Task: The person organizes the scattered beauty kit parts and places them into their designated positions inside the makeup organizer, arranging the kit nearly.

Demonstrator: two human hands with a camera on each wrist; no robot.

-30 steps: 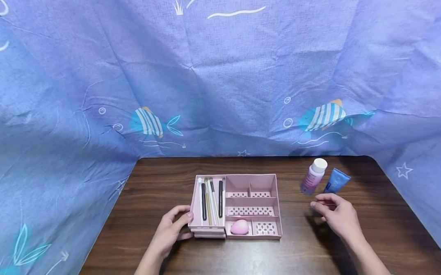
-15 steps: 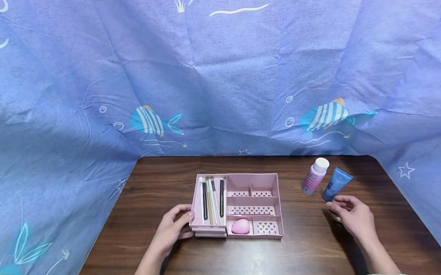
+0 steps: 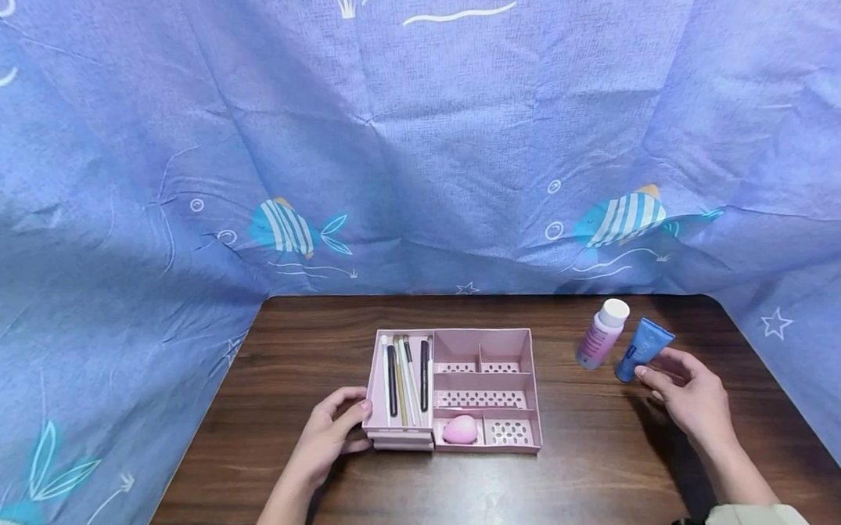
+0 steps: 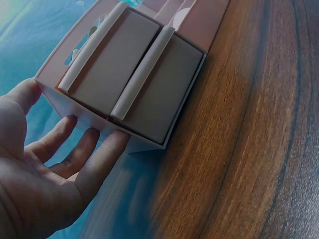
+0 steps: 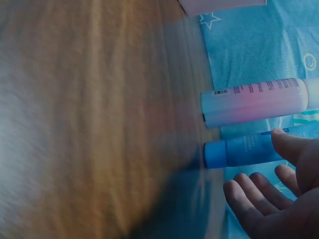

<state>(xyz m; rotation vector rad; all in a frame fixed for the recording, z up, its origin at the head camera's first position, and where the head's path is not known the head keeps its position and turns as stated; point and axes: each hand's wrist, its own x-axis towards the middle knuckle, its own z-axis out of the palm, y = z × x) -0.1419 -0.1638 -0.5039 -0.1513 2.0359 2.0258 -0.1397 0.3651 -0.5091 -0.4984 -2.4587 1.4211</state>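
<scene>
A pink desk organizer [image 3: 484,381] stands on the table, with several makeup brushes [image 3: 406,380] in its left section and a pink makeup sponge [image 3: 460,429] in a front compartment. My left hand [image 3: 325,431] rests against its left side; in the left wrist view the spread fingertips touch the side wall beside two drawers [image 4: 149,74]. A blue squeeze tube [image 3: 641,351] stands upright on its cap at the right. Around its right side sits my right hand [image 3: 694,395], thumb in front of the tube, fingers loosely spread. Whether they touch it I cannot tell.
A pink bottle [image 3: 600,337] with a white cap stands just left of the tube. Behind the dark wooden table [image 3: 310,322] hangs a blue curtain [image 3: 445,175] with fish prints.
My right hand has moved right and a little forward, from in front of the bottle and tube to the tube's right side. The left hand stays at the organizer.
</scene>
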